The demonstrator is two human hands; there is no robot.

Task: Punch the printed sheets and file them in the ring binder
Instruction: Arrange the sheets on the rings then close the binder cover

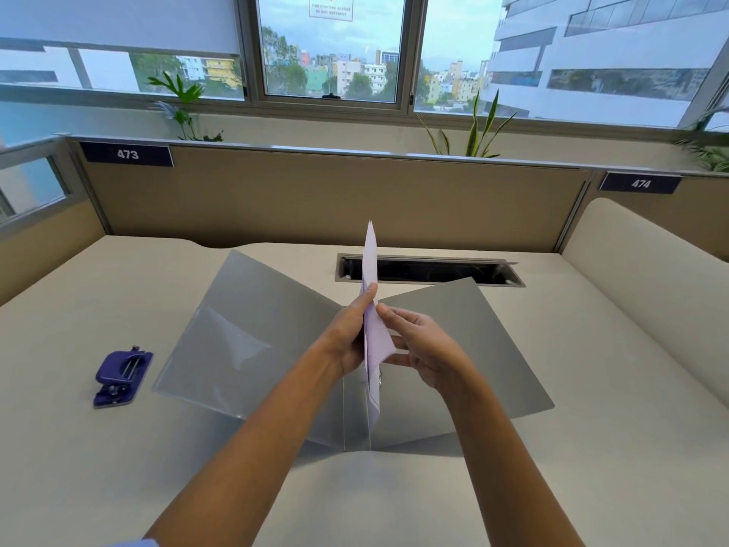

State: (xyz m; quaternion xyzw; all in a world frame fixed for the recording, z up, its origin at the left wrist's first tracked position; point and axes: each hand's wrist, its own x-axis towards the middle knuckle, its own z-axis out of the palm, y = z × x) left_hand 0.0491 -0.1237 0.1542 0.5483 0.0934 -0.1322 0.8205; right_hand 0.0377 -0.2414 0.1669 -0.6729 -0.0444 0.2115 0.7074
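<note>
A grey ring binder (252, 329) lies open on the desk, both covers spread and slightly raised. Above its spine I hold a thin stack of white printed sheets (371, 270) upright, nearly edge-on to the camera. My left hand (349, 337) grips the stack from the left, thumb along the paper. From the right, my right hand (426, 345) pinches the sheets with thumb and fingers. The lower edge of the stack reaches down to the spine, where a bit of the metal ring mechanism (380, 382) shows. A dark blue hole punch (122, 375) sits on the desk left of the binder.
A beige desk (591, 448) with a tan partition behind it, labelled 473 and 474. A dark cable slot (434, 270) opens in the desk behind the binder. Plants and windows stand beyond the partition.
</note>
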